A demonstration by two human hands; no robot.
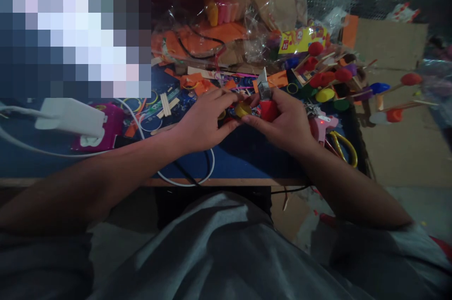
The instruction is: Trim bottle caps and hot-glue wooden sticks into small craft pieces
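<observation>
My left hand [206,118] and my right hand [289,118] meet over the near middle of the blue table. Between their fingertips is a small yellow round piece [243,109], pinched by the left thumb and fingers and touched by the right thumb. A red piece [269,110] sits in my right hand's curled fingers, below a grey metal-looking flat part [263,84] that sticks up; whether the two are joined I cannot tell. Just right of that hand lies a pink glue gun [323,126] with a small red light, beside yellow-handled scissors [344,148].
A white charger [72,121] is plugged into a magenta power block [115,123] at left, its white cable [212,168] looping near the table edge. Wooden sticks [165,106] and orange scraps [196,82] lie behind my hands. Colourful stick-mounted pieces [323,78] pile up at right by cardboard [406,144].
</observation>
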